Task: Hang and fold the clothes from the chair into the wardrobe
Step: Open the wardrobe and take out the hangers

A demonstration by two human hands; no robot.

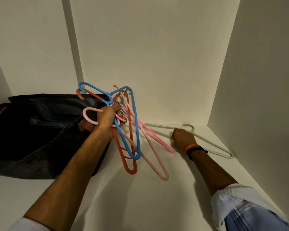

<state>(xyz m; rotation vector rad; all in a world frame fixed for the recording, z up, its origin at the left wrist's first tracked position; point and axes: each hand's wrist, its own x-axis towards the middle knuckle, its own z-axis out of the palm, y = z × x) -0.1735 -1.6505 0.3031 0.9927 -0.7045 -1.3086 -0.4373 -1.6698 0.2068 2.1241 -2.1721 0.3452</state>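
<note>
A bunch of plastic hangers sits in the person's left hand (109,120), gripped near the necks with the fingers curled tight round them: a blue hanger (123,121), a red hanger (128,154) and at least two pink hangers (153,155), tangled together and fanning downward, their lower ends hanging just over the white wardrobe shelf (140,197). The hooks stick out to the left of the fist. To the right, a pale green hanger (212,144) lies flat on the shelf, close to the corner where the back wall meets the side panel. The right hand (182,136) is closed over one arm of it, knuckles up; I cannot tell whether it has lifted off the shelf. An orange band and a dark one ring that wrist. At the left of the shelf lies a dark bag (40,130) with brown tabs, slumped against the back wall, behind the left forearm. Both sleeves are pushed up.
</note>
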